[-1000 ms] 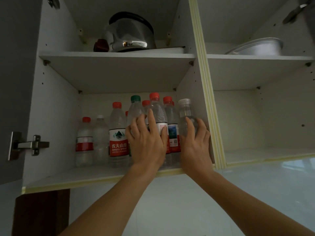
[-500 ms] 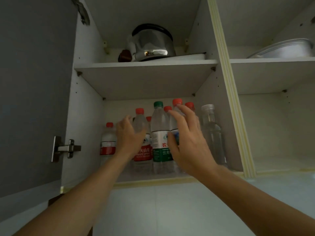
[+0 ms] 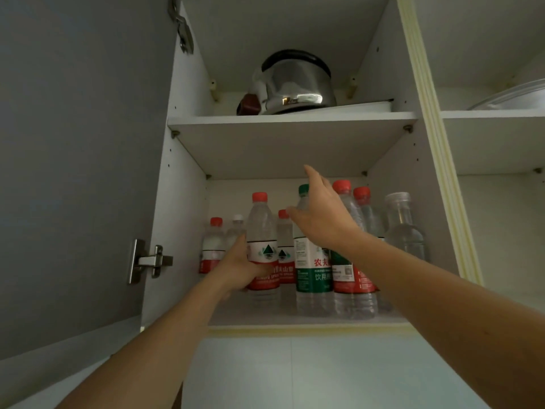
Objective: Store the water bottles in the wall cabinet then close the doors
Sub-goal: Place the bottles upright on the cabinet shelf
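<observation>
While the left hand (image 3: 244, 268) gripped an upright red-labelled bottle (image 3: 263, 246) on the cabinet's lower shelf (image 3: 309, 321), the right hand (image 3: 321, 215) hovered open just beside, nearer the green-capped bottle (image 3: 312, 278).

- An open wall cabinet (image 3: 188, 219) seen from below, its grey door (image 3: 73, 172) swung open at nine o'clock.
- On the lower shelf, a cluster of upright water bottles (image 3: 348, 261), most with red caps, one with a green cap and label.
- The left hand (image 3: 239, 267) grips a red-label bottle (image 3: 262, 249).
- The right hand (image 3: 321, 216), fingers spread, reaches in front of the green bottle (image 3: 312, 273).
- At twelve o'clock, a steel pot (image 3: 298, 84) on the upper shelf.
</observation>
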Motion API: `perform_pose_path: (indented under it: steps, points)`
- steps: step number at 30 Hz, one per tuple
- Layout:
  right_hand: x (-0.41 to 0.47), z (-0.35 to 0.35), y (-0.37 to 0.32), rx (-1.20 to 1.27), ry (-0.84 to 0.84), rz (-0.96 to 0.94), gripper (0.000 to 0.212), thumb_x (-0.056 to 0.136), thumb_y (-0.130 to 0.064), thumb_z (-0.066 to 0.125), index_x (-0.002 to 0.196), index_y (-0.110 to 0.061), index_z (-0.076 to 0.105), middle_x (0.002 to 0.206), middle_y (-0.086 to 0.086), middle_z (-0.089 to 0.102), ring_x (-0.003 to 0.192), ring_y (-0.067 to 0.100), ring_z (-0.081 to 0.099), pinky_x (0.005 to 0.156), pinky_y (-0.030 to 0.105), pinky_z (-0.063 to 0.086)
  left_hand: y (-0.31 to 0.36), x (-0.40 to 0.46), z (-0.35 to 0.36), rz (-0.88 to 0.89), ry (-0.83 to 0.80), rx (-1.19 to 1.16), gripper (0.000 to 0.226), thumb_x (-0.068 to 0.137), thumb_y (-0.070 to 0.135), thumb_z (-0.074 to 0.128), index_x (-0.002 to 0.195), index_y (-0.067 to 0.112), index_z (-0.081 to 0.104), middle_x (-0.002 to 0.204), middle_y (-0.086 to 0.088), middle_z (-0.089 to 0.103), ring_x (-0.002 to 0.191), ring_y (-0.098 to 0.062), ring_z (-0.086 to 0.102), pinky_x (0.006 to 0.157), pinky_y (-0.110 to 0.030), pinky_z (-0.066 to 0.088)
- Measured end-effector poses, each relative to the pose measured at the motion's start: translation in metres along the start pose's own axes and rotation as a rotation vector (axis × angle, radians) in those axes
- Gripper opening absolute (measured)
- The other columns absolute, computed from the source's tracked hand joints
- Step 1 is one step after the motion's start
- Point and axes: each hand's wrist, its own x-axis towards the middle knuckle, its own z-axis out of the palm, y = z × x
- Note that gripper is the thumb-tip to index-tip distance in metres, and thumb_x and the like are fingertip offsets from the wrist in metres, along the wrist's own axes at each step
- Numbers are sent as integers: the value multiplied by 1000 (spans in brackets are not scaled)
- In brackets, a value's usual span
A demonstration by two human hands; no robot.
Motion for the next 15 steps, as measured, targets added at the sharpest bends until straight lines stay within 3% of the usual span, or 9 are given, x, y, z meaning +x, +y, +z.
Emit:
perform_pose_path:
  steps: [4,7,9,11,13,15]
  points:
    - [15,9,-11,41,-36,108,104,89,-22,76,160,-26,0,162,12,22,144,34,33,112,45,36,-4,-9,-17,-18,55,13,79,82,8,82,142,33,38,109,17,63,94,3,59,65,-14,47]
    - [19,17,-12,38,25,176,107,87,-15,78,159,-24,-1,151,20,36,137,38,38,110,50,39,-1,-17,-29,-30,82,31,81,82,7,80,145,32,35,114,12,62,99,-2,59,73,-22,49]
    - [18,22,-11,35,15,231,98,89,-12,74,158,-19,4,140,21,46,128,39,47,104,50,46,2,-24,-33,-36,120,31,84,82,4,79,146,33,33,123,4,63,112,-15,61,89,-36,53]
    - [17,28,-11,38,7,257,77,91,-11,70,151,-12,21,129,19,54,111,34,56,89,44,53,2,-29,-35,-36,182,47,85,82,3,79,148,30,32,127,-1,62,120,-23,60,102,-49,50]
    - [17,32,-13,73,41,253,61,92,-10,68,142,-10,34,124,15,57,100,28,57,78,38,51,0,-32,-35,-34,249,84,90,83,7,79,153,30,27,130,-6,59,122,-27,58,104,-55,48]
    - [18,36,-12,143,70,248,57,91,-10,70,139,-11,39,126,13,57,106,28,57,84,39,53,-3,-33,-35,-34,311,170,95,85,13,78,156,34,19,132,-10,56,118,-29,59,99,-56,52]
